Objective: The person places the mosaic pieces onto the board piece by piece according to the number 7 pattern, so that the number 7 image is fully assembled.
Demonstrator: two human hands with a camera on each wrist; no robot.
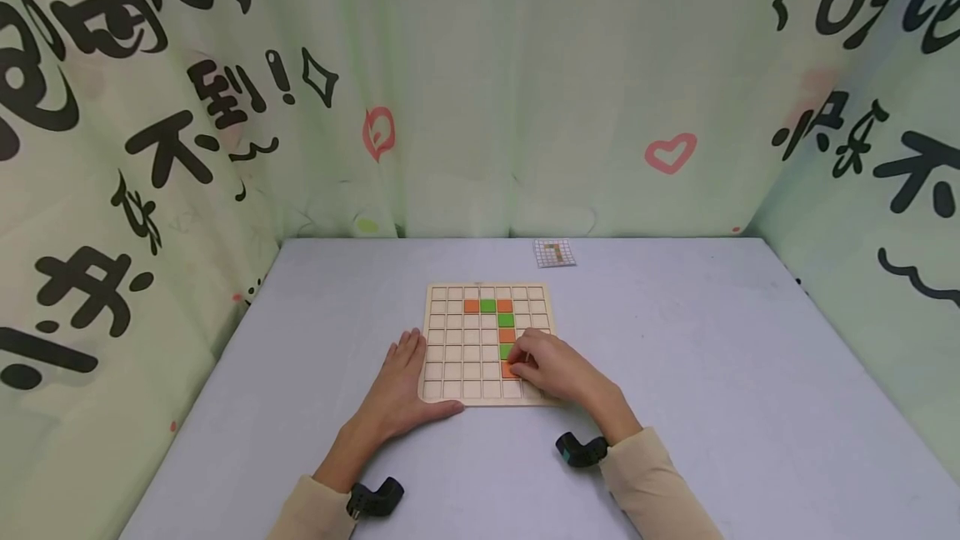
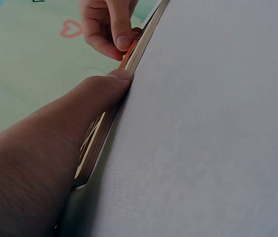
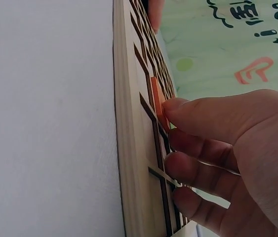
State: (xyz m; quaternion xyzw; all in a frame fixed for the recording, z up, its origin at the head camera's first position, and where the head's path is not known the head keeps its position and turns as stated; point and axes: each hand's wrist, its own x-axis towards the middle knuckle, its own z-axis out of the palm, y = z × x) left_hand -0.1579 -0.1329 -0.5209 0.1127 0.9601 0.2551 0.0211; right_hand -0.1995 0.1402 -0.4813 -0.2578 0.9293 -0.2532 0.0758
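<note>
A square wooden grid board lies flat on the table. Orange and green square tiles alternate along a short row near its far side, including a green tile, then run down a column towards me. My right hand bends over the near end of that column, with thumb and fingertip pinching an orange tile at its cell. In the right wrist view, this tile stands slightly proud of the dividers. My left hand steadies the board, fingers straight along its left edge and thumb against the near edge.
A small card printed with a grid and a bent pattern lies at the table's far edge. Light curtains with black writing and red hearts surround the white table. Each wrist carries a black device, such as this one.
</note>
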